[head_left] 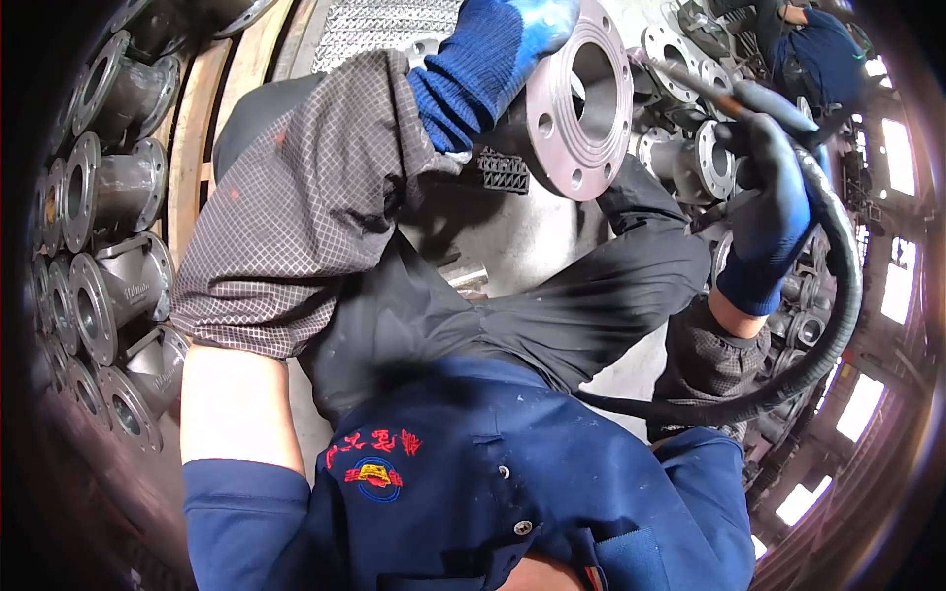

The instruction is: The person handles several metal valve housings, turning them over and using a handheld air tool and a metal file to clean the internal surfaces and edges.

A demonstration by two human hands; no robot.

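My left hand (522, 44), in a blue knitted work glove, grips the top left edge of a flanged metal casting (552, 123). The casting's round face has bolt holes, ring grooves and a wide central bore, and it stands tilted between my knees. My right hand (774, 197), also gloved, is wrapped round a slim air grinder (727, 102) with a copper-coloured section. Its thin shaft points left, with the tip close to the flange's right rim; I cannot tell whether they touch. A thick black hose (843, 295) curves down from the tool past my right forearm.
Flanged pipe fittings (116, 187) are stacked along the left beside wooden slats (197, 118). More flanged castings (680, 163) lie at the right. A dark metal grid block (504, 170) sits behind the held casting. Another person (818, 59) in blue is at the far right.
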